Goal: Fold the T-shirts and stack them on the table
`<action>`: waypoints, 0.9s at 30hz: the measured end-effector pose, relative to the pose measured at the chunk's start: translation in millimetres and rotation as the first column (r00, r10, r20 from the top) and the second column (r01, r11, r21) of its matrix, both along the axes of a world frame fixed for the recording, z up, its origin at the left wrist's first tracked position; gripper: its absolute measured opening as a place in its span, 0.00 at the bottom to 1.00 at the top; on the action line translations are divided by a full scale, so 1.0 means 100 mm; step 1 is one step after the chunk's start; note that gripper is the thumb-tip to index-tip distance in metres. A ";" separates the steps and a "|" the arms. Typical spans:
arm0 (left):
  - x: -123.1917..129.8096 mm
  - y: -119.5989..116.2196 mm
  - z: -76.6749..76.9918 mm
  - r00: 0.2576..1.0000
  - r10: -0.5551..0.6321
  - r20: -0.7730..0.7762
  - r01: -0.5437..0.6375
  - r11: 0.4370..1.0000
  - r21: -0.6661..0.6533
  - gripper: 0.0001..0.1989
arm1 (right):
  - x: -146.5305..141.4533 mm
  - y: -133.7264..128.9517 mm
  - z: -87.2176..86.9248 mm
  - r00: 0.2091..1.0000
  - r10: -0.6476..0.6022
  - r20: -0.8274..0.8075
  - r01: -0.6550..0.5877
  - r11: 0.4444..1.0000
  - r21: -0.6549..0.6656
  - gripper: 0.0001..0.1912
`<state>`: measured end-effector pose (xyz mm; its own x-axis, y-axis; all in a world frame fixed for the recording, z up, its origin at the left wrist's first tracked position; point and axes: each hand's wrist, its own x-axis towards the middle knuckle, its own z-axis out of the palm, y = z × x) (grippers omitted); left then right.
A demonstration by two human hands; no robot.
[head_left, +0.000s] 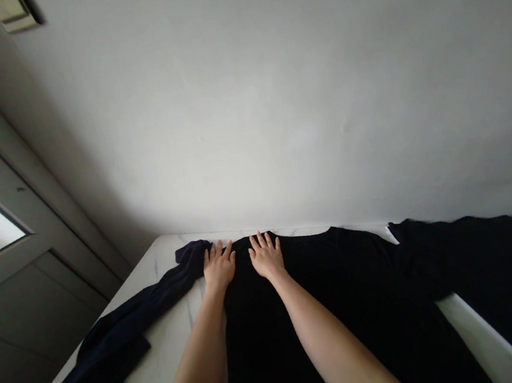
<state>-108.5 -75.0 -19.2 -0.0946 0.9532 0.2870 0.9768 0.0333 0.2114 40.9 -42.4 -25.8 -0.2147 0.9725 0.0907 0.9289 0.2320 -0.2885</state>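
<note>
A black shirt lies spread out on a white marble-patterned table, its neckline toward the wall. My left hand rests palm down by the shirt's left shoulder, fingers spread, its fingertips next to a bunched dark navy garment. Just to the right, my right hand presses flat on the shirt near the left end of its neckline, fingers apart. Neither hand grips anything. The shirt's lower part runs out of view at the bottom.
The navy garment trails along the left side of the table. Another dark garment lies at the right, meeting the shirt's right sleeve. A grey wall rises behind the table, and a panelled door stands at the left.
</note>
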 end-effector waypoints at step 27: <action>0.26 -2.16 0.32 0.997 0.026 0.067 -0.017 0.990 -0.143 0.15 | -0.82 0.02 0.47 0.897 0.431 -0.099 -0.434 0.900 -0.021 0.22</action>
<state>-82.6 -290.7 12.3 -0.1302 0.9814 0.1413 0.9590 0.0885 0.2692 -41.4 -40.2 21.4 -0.6078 0.7888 0.0914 0.7094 0.5911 -0.3838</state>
